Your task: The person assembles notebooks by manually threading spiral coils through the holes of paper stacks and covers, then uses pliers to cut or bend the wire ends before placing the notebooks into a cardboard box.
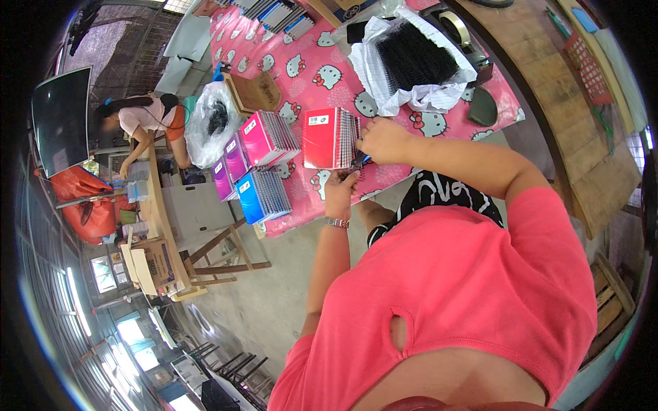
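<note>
Presently noted: red spiral notebook (329,138) standing upright at table edge (308,212), wire-bound spine facing right, long axis running top to bottom. Right hand (384,140) just right of spine, fingers curled together against upper coils; whether pinching a coil or a small blue tool (365,159) cannot be told. Left hand (340,192) directly below, fingers (343,177) closed up against bottom corner at spine end. Both hands touching; right nearer the binding's upper run, left nearer its foot. Left of fingers: stacks of pink, purple and blue notebooks (257,161). Beyond fingers, well apart: white bag of black binding coils (411,58). Far left: another person (147,120) bent over a separate bench.
</note>
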Demonstrator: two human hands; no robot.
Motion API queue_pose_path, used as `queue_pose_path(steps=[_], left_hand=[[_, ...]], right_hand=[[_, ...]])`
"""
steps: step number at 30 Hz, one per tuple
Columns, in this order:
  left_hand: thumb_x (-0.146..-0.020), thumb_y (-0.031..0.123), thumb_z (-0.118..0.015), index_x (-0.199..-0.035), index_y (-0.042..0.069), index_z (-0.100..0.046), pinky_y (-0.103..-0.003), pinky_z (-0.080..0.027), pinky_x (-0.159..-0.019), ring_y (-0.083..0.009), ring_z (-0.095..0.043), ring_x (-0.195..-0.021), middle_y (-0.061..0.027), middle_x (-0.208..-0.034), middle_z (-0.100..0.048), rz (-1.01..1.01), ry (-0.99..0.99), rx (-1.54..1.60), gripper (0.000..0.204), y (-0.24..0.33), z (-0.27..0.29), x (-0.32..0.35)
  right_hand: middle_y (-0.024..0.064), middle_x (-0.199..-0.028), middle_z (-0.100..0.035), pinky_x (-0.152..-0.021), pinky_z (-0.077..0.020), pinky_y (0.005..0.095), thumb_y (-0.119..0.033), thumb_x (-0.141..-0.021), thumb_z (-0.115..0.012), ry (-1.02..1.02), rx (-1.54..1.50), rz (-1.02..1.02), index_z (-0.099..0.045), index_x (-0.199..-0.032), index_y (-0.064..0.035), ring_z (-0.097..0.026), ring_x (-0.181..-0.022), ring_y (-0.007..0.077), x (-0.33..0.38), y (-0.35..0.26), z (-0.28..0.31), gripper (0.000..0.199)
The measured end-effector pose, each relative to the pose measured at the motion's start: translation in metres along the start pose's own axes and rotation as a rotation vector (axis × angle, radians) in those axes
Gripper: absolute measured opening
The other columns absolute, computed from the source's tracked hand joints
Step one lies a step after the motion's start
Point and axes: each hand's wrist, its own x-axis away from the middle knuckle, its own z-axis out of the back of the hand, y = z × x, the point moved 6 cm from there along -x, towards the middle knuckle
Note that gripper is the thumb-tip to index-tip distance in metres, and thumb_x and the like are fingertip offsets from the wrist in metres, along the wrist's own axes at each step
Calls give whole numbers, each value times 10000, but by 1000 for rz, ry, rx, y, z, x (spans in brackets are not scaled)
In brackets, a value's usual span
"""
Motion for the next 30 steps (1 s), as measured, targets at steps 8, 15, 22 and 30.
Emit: queue_pose_path(steps=[8, 15, 22, 30], left_hand=[[-842, 87, -670, -956, 13, -572, -226, -408, -506, -99, -537, -600, -24, -750, -583, 27, 5, 170, 168, -9, 9, 0], [-827, 60, -679, -930, 37, -565, -232, -417, -488, -112, -540, -567, -26, -754, -586, 25, 29, 45, 156, -12, -4, -5], [-827, 50, -681, -928, 28, -562, -235, -420, -483, -108, -533, -545, -24, -722, -580, 18, 2, 94, 157, -14, -4, -4], [-839, 66, -679, -893, 60, -553, -243, -405, -482, -123, -542, -567, -25, -751, -587, 53, 9, 286, 138, -20, 1, -2]], right_hand=[[88, -856, -671, -793, -470, 376, -200, -755, -614, 89, -8, -43, -683, -887, -99, -647, -852, 244, 18, 14, -5, 180], [88, -812, -675, -752, -486, 384, -194, -750, -604, 108, 52, 20, -692, -832, -95, -658, -810, 249, 7, 2, -14, 155], [125, -732, -682, -638, -519, 409, -180, -734, -609, -58, -64, -67, -696, -704, -82, -682, -723, 282, 7, 7, -23, 135], [107, -801, -679, -704, -497, 412, -191, -743, -602, 307, 45, 87, -681, -864, -89, -666, -784, 276, 24, 13, -9, 177]])
